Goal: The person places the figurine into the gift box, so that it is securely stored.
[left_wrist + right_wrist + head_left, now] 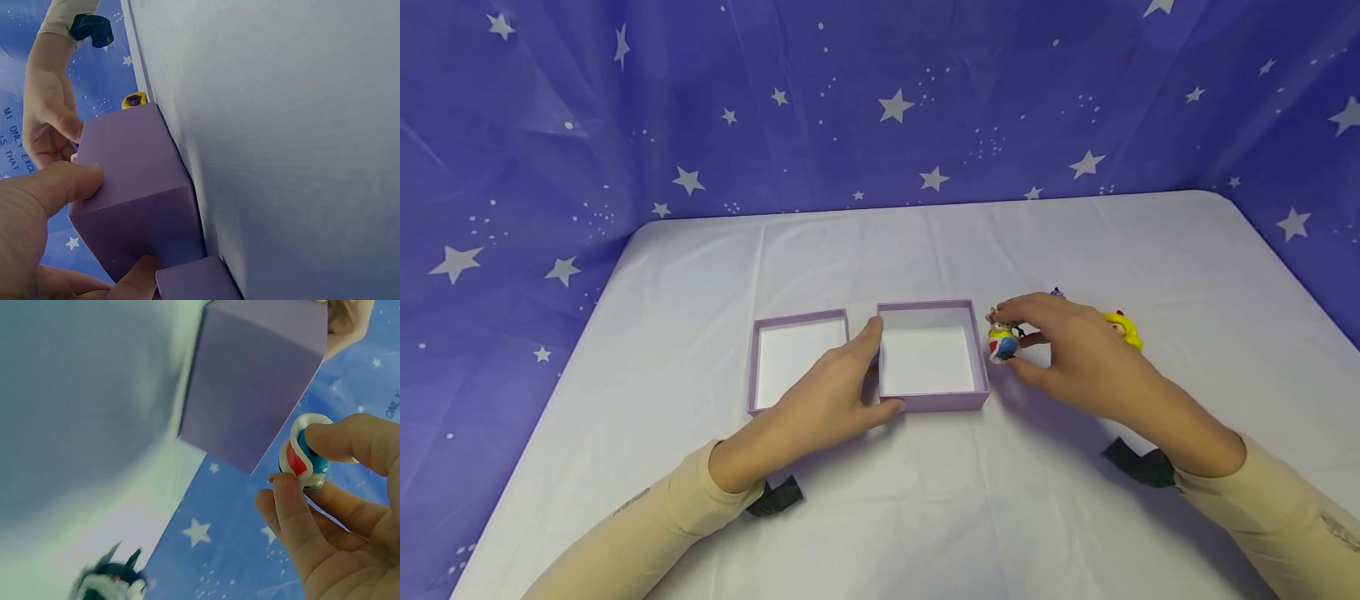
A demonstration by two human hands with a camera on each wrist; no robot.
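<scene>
A square purple box [943, 402], open at the top with a white inside, stands mid-table. My left hand [827, 396] grips its near left corner, thumb on the near wall and fingers along the left wall. Just past the right wall, my right hand [1078, 354] pinches a small figurine [1002, 343] in yellow, red, white and blue between thumb and fingertips. In the right wrist view the figurine [300, 459] is upside down beside the box [250, 387]. To the left of the box, a second purple box piece [752, 371] lies partly behind my left hand.
A yellow-haired figure [1126, 327] lies behind my right hand, partly hidden, with a small purple piece [1057, 293] nearby. In the right wrist view a dark figure with pointed ears [112, 584] shows at the lower edge. A starry blue curtain [850, 150] borders the white-covered table [910, 517].
</scene>
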